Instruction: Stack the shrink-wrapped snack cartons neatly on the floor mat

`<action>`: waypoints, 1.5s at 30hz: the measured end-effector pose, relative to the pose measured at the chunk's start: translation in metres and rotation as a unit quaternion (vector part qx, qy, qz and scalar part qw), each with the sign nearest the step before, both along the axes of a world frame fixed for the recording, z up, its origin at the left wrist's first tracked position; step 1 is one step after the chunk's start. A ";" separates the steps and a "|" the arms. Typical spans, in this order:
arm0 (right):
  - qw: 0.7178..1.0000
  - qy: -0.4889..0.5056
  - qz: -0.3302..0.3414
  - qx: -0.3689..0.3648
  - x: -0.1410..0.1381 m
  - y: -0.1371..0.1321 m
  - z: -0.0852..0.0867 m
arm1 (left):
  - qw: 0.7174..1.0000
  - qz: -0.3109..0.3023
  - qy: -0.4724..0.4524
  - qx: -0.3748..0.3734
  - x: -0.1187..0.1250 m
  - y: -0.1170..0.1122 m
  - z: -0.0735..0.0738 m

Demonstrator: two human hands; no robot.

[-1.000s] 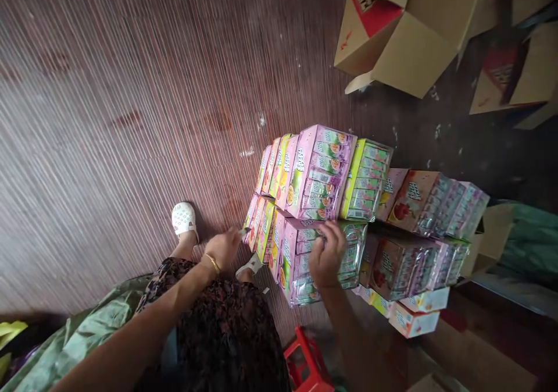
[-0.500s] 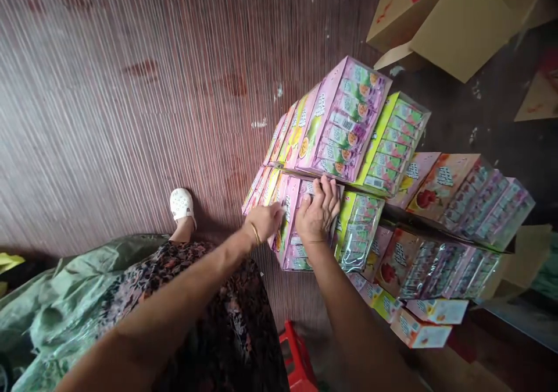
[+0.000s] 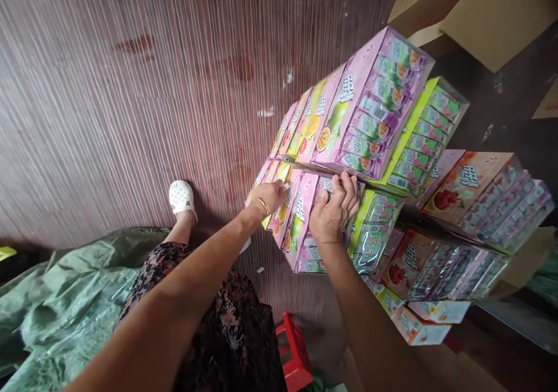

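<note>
Now right hand (image 3: 333,211) still clamped over pink pack (image 3: 305,223); left hand (image 3: 270,197) shifted up, pinching neighbouring packs (image 3: 279,191).

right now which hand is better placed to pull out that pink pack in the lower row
Right. The right hand already lies on top of the pink pack, fingers curled over its far edge. The left hand only touches the thinner packs beside it, at the row's left end.
</note>
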State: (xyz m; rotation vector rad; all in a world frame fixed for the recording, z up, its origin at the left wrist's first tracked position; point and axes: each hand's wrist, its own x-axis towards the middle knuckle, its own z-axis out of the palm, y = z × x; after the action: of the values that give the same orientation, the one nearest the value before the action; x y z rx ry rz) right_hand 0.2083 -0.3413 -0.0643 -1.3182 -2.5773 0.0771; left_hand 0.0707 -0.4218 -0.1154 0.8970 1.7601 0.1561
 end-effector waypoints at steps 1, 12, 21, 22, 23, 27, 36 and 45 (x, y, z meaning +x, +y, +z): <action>1.000 0.000 0.003 0.004 0.000 0.001 -0.001 | 1.000 -0.011 -0.017 -0.015 0.014 -0.009 -0.004; 0.999 0.007 0.023 0.027 0.004 0.005 -0.005 | 0.995 0.088 -0.043 -0.024 -0.019 -0.019 -0.043; 0.999 0.005 0.029 0.019 0.001 0.003 -0.001 | 0.995 -0.044 -0.007 -0.085 0.015 -0.108 -0.052; 0.999 0.006 0.030 0.017 0.001 0.003 -0.001 | 0.997 -0.027 0.005 -0.076 0.001 -0.097 -0.057; 0.999 0.008 0.032 0.015 0.002 0.003 -0.001 | 0.998 -0.002 0.010 -0.060 -0.013 -0.079 -0.066; 0.997 0.009 0.068 0.017 0.008 0.008 -0.001 | 0.999 0.021 -0.013 -0.044 -0.033 -0.007 -0.118; 0.993 0.002 0.119 0.022 0.014 0.010 0.002 | 0.993 -0.052 -0.039 -0.102 -0.004 -0.099 -0.102; 0.986 -0.045 0.161 -0.023 0.026 0.016 0.008 | 0.993 -0.024 -0.067 -0.091 -0.012 -0.033 -0.197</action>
State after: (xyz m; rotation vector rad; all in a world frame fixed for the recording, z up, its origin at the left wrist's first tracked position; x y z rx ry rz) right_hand 0.2342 -0.3258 -0.0566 -0.9267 -2.8587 0.1384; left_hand 0.0590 -0.4545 -0.3127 0.7785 1.5983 0.0237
